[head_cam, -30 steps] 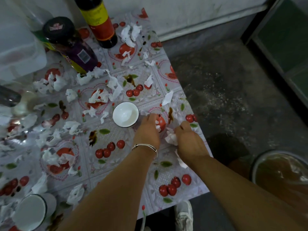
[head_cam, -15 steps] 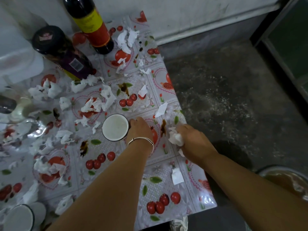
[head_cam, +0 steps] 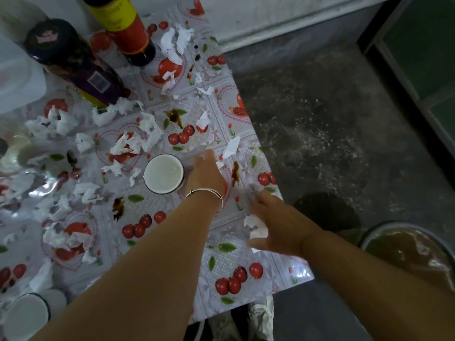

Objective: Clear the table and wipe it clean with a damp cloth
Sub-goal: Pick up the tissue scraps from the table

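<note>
Now we're over the table (head_cam: 231, 257), its cherry-print oilcloth littered with torn tissue scraps (head_cam: 150, 131) and brown sauce stains (head_cam: 235, 172). Two dark sauce bottles (head_cam: 81, 70) stand at the far edge, and a basin (head_cam: 413, 252) of murky water sits on the floor off the near right corner. A white enamel cup (head_cam: 163, 174) stands mid-table, touching our left hand's thumb side. No damp cloth is in view yet.

Our left hand (head_cam: 206, 175) reaches forward, fingers extended together toward a paper scrap (head_cam: 231, 148) near the edge. Our right hand (head_cam: 278, 225) hovers with fingers spread apart, crumpled tissue (head_cam: 256, 226) loose under the palm.

Half a second ago that right hand was bunched round the tissue wad; now it has opened and dropped back toward us, while the left has stretched past the cup.

The risks, we reckon: a left-wrist nudge tips the cup, or sweeping tissue through the sauce smears it wider.
</note>
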`<action>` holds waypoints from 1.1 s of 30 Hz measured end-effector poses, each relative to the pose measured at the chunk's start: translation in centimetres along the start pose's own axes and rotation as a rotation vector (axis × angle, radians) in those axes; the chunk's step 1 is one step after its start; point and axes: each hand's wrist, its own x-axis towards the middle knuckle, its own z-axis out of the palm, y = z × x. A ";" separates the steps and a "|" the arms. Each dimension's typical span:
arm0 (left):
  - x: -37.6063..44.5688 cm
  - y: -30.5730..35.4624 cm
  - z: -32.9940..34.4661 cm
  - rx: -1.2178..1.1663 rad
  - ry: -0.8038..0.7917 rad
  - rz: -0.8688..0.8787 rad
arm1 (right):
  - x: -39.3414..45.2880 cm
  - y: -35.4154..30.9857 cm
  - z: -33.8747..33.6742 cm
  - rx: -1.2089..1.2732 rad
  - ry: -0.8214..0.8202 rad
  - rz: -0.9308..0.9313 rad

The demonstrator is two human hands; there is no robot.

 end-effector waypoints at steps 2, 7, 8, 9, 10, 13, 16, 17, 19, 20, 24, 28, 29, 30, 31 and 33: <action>-0.2 -0.4 0.2 0.035 0.018 0.033 | -0.5 -0.4 0.7 -0.090 0.000 -0.032; -0.4 -0.9 0.6 0.046 0.045 0.090 | -1.1 -1.7 2.3 -0.133 0.052 -0.059; -0.5 -0.8 0.6 0.041 0.054 0.100 | -1.0 -2.0 2.5 -0.107 0.064 -0.048; -0.5 -0.8 0.5 0.039 0.062 0.111 | -0.9 -2.2 2.5 -0.092 0.068 -0.036; -0.5 -0.8 0.5 0.041 0.070 0.130 | -0.7 -2.5 2.5 -0.082 0.070 -0.025; -0.2 -0.6 0.0 0.020 0.042 0.190 | 0.1 -2.6 2.1 -0.046 0.100 0.042; 0.2 0.0 -0.7 -0.045 0.000 0.250 | 1.0 -2.3 1.0 0.151 0.183 0.195; 0.6 0.2 -0.9 -0.032 -0.014 0.278 | 1.3 -2.2 0.4 0.213 0.218 0.239; 1.3 0.5 -1.1 -0.014 -0.047 0.320 | 2.0 -1.8 -0.6 0.263 0.295 0.283; 1.7 0.6 -1.2 -0.008 -0.066 0.336 | 2.4 -1.7 -1.1 0.262 0.335 0.290; 2.8 0.8 -1.8 0.068 -0.113 0.359 | 4.4 -1.4 -3.1 0.206 0.396 0.357; 4.3 0.6 -2.0 0.144 -0.119 0.336 | 6.1 -1.6 -4.7 0.252 0.425 0.401; 4.8 0.5 -2.0 0.148 -0.124 0.316 | 6.5 -1.7 -5.1 0.267 0.438 0.403; 5.2 0.5 -2.1 0.149 -0.124 0.296 | 6.9 -1.9 -5.6 0.278 0.449 0.403; 5.5 0.4 -2.4 0.145 -0.125 0.273 | 7.3 -2.1 -6.0 0.279 0.455 0.399; 6.2 0.1 -3.3 0.107 -0.122 0.215 | 8.5 -2.6 -6.9 0.259 0.456 0.391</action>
